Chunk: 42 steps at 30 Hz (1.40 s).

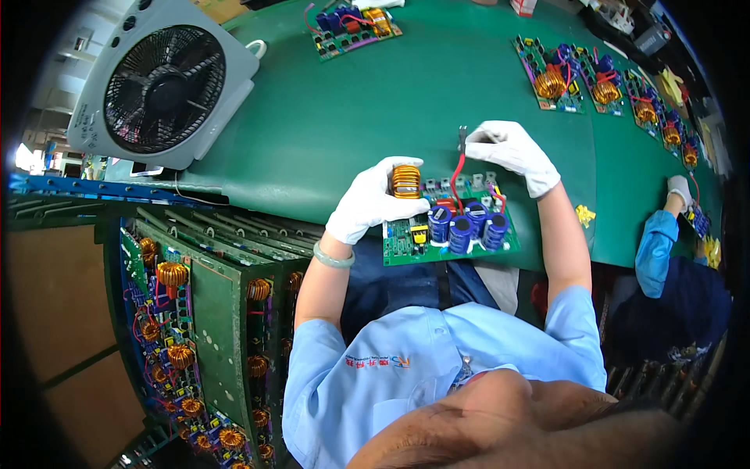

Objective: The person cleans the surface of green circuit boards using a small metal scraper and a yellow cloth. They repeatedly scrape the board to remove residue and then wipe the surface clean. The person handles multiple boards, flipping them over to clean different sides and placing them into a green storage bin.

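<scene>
A green circuit board [398, 248] is in front of me at the near edge of the green table. My left hand [375, 199], in a white glove, grips its left side around a copper-wound coil [406, 181]. Several blue capacitors [461, 233] stand along the board's near half, with a small yellow transformer [419, 234] to their left. From the board rises a red wire [456, 176] with a black end. My right hand [504, 152], also gloved in white, pinches that wire close to its upper end.
A grey box fan [164, 90] stands at the far left. More circuit boards lie at the far edge [355, 35] and along the right [551, 74]. At lower left a green rack [215, 313] holds several boards. A co-worker's gloved hand [680, 190] is at right, near yellow scraps [584, 216].
</scene>
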Tool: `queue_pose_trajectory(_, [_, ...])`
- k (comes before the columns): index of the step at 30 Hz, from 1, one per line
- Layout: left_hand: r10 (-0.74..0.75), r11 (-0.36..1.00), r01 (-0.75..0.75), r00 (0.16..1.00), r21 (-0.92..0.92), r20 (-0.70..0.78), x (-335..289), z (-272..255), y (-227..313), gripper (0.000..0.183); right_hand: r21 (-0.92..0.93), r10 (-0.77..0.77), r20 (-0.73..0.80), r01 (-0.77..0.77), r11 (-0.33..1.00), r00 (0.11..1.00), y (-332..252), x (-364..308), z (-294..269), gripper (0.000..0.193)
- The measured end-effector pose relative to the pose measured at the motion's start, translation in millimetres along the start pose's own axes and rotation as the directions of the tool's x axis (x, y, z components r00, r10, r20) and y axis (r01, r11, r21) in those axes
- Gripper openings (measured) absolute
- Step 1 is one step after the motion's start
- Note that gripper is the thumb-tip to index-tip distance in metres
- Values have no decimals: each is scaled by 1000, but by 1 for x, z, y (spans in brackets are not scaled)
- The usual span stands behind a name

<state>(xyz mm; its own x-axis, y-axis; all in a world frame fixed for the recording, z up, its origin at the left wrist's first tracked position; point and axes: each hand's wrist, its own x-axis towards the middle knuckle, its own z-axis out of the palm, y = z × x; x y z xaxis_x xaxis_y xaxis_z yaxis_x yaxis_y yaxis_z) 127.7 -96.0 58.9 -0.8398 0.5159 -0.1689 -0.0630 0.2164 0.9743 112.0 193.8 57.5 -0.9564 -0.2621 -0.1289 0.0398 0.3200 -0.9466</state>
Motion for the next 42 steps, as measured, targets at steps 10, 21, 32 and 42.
queue_pose_trajectory(10, [-50,997,52,998,-62,26,2,18,-7,66,324,45,343,-163,932,938,27,1,33,32])
queue_pose_trajectory(21, [-89,996,89,995,15,35,5,14,-10,70,-166,-73,262,119,979,962,9,7,30,44])
queue_pose_trajectory(32, [-135,967,136,991,-213,19,6,22,-6,72,-335,-85,252,170,927,964,9,-16,-8,46])
queue_pose_trajectory(42, [-95,973,100,995,-209,35,6,20,-18,87,-340,-132,166,183,923,977,24,-16,-3,51])
